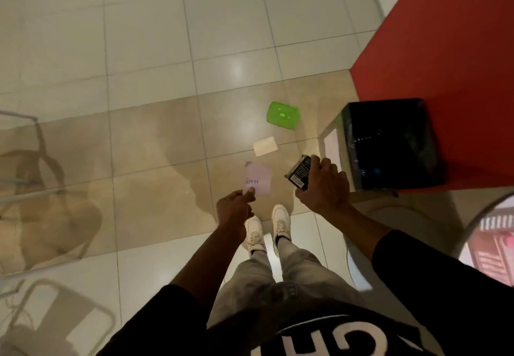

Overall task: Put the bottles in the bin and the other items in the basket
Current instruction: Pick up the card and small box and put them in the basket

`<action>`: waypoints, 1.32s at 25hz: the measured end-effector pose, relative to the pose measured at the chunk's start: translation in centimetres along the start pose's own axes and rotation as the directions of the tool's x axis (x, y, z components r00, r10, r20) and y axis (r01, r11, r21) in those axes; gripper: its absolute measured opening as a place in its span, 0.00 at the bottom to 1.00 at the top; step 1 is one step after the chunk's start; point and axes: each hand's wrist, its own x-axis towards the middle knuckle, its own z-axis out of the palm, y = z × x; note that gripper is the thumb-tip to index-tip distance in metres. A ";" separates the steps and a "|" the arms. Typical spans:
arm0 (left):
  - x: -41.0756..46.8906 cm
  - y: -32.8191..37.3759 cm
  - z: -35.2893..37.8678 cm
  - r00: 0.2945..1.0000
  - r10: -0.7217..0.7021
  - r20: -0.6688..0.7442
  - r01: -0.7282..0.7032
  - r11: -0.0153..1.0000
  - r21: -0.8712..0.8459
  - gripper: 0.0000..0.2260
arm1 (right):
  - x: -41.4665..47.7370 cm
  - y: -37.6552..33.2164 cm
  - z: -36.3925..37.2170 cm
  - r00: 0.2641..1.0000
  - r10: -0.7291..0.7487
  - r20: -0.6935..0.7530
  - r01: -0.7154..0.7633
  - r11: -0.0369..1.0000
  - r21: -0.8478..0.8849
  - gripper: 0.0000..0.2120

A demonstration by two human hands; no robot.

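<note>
Our left hand (236, 205) pinched the bottom edge of a thin pink paper note (257, 179) between thumb and fingertip, its flat sheet marked with blue handwriting we could not read with certainty. Our right hand (324, 186) was curled round a small dark box (299, 172), a flat rectangular pack with fine pale print on its face, held tilted just beside the near corner of the bin (389, 144). That bin was square, lined with a glossy black bag, with a grey outer wall bearing a white label; something blue glinted deep inside, too dim to identify. On the floor beyond the note lay a small white card (265, 146), and farther on a translucent green lid (282, 115), rounded at its corners with a raised dot in the middle. We stood in white sneakers (281, 223) and faded grey jeans on large glossy tiles (139, 49), pale cream with a band of beige, which mirrored a ceiling light. The bin sat at the edge of a matte red mat (445, 35). Thin metal chair frames (16, 133) showed blurred at the left.
</note>
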 end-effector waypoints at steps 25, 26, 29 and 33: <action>-28.8 -7.4 41.1 0.527 0.228 0.819 -0.740 0.597 0.310 0.07 | -26.5 36.6 -6.5 0.244 0.962 -0.118 -0.695 0.259 0.671 0.40; -29.9 -8.7 42.3 0.555 0.192 0.809 -0.698 0.637 0.328 0.08 | -27.4 37.7 -5.7 0.218 0.973 -0.074 -0.703 0.209 0.680 0.40; -31.7 -12.2 45.0 0.591 0.134 0.796 -0.649 0.665 0.370 0.09 | -29.2 39.9 -3.3 0.141 0.990 0.028 -0.715 0.082 0.695 0.40; -31.7 -16.0 48.7 0.535 0.148 0.832 -0.762 0.508 0.400 0.10 | -29.3 42.0 -0.7 0.045 0.990 0.131 -0.728 -0.057 0.684 0.41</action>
